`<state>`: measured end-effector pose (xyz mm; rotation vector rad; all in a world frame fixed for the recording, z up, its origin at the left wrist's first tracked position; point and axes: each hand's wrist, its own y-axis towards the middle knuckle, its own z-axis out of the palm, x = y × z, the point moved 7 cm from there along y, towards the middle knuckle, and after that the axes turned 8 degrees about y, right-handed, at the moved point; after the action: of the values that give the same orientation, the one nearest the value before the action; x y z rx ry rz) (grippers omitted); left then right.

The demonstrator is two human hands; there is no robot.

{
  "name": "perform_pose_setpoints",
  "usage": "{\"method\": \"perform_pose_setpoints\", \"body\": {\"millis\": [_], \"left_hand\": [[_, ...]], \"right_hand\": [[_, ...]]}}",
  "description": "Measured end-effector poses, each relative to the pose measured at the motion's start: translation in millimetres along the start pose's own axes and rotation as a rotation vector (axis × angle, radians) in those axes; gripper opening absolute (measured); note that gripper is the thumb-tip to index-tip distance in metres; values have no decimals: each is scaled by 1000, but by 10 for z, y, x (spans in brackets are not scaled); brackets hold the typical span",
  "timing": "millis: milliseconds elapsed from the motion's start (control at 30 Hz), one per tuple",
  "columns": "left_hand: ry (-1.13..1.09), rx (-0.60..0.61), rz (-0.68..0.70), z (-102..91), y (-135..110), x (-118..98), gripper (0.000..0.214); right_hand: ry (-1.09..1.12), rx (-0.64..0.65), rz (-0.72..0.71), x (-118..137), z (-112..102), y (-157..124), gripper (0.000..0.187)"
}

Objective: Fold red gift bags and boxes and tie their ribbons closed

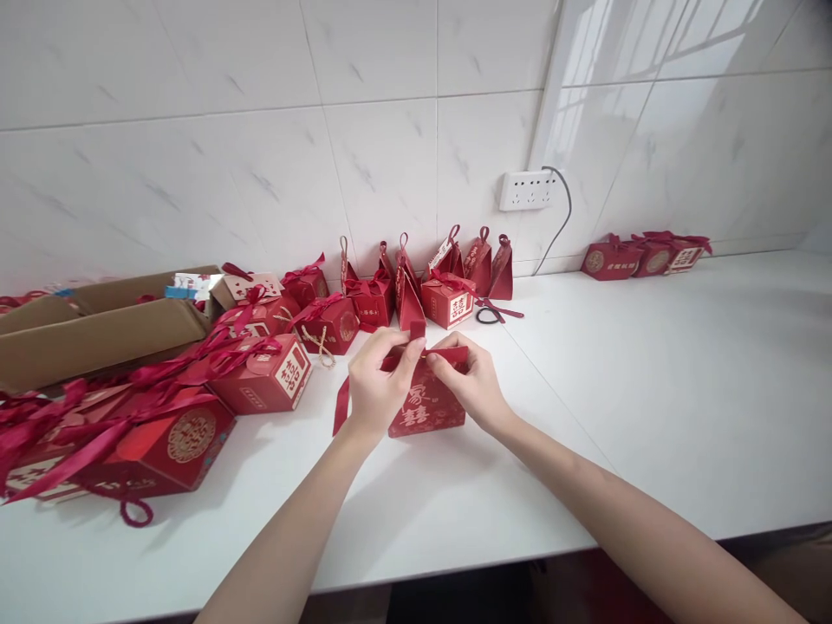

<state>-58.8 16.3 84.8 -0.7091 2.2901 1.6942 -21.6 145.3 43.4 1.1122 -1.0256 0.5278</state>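
A small red gift box [425,407] with gold characters stands on the white counter [650,390] in front of me. My left hand [377,386] pinches the box's top flaps and a dark red ribbon [341,406] that hangs down its left side. My right hand [471,377] grips the top right edge of the same box, fingers closed on the flap. Both hands meet over the box's top.
Several red gift boxes with ribbons [266,368] crowd the left and back of the counter, some pyramid-shaped [481,264]. A brown cardboard carton [97,334] lies at far left. Three more red boxes [643,256] sit far right by the tiled wall. A wall socket [526,189] with cable hangs behind.
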Motion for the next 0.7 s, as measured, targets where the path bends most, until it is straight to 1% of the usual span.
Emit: {"method": "perform_pose_setpoints", "body": {"millis": [167,300,367,433,500,567,633,700], "left_hand": [[4,-19,34,-7,-11,-13,17],[3,-37,23,-12,-10,0,16],[5,-34,14,-10,-7,8,16],[3,-32,7,-10,-6,13,17],[-8,-28,0,-8,-6,14,17],[-27,-20,-9,-2,-4,15,15],[-49,5,-44,14,4,36,15],[-80,51,-109,41,19,85,15]], "right_hand": [[17,10,18,-11,4,22,22],[0,9,-1,-17,-1,19,21],[-25,7,-44,6,-1,10,16],[-51,-11,-129,63,-10,-7,9],[-68,-27,-228,132,-16,-29,12],[-83,-27,-291,178,-18,-47,16],[-88,-15,-300,187,-21,-48,14],[-75,-14,-282,175,-36,-36,11]]}}
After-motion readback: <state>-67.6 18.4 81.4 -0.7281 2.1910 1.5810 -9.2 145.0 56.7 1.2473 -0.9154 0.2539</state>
